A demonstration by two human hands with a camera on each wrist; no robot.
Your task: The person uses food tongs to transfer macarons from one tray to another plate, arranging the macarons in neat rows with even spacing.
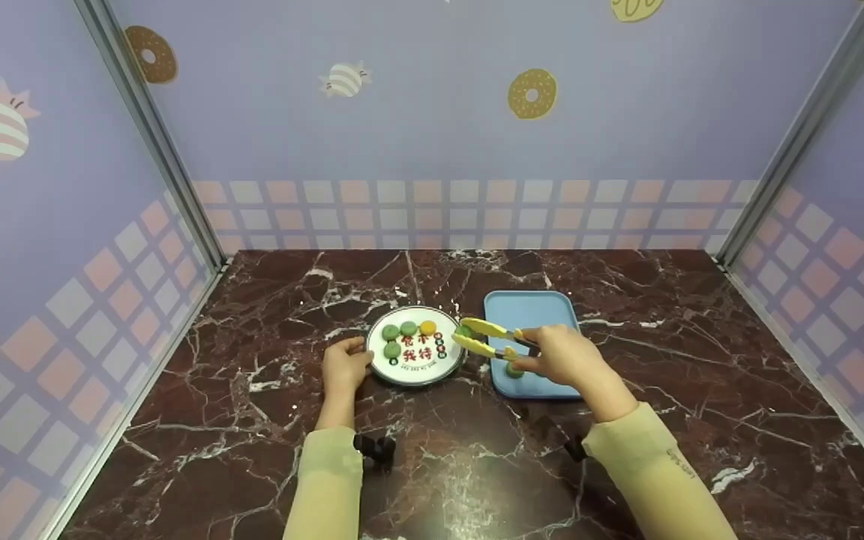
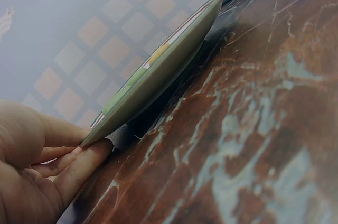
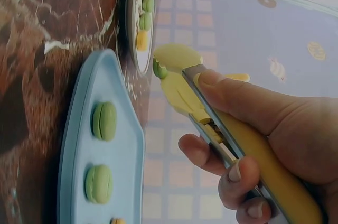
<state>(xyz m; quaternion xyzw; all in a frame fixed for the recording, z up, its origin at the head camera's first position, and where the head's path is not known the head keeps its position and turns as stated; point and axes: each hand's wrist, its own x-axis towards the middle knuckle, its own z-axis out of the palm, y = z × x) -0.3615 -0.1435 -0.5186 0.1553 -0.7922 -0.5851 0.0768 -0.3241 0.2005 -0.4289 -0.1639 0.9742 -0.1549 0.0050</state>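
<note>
My left hand (image 1: 346, 367) pinches the left rim of a round white plate (image 1: 432, 373) printed with red characters. In the left wrist view, the thumb lies on the rim with fingers (image 2: 87, 168) beneath it. Three green macarons (image 1: 392, 350) and a yellow macaron (image 1: 427, 328) sit on the plate. With my right hand (image 1: 567, 358) I grip yellow-tipped tongs (image 3: 179, 89), which hold a green macaron (image 3: 159, 68) just past the plate's right edge. More green macarons (image 3: 104, 121) lie on the blue tray (image 1: 537, 304), partly hidden by my right hand in the head view.
The plate and tray stand side by side on a dark red marbled table (image 1: 447, 465). Behind it rises a lilac wall (image 1: 432, 135) with a tile pattern and sweets. Side panels (image 1: 49, 247) close in the left and right.
</note>
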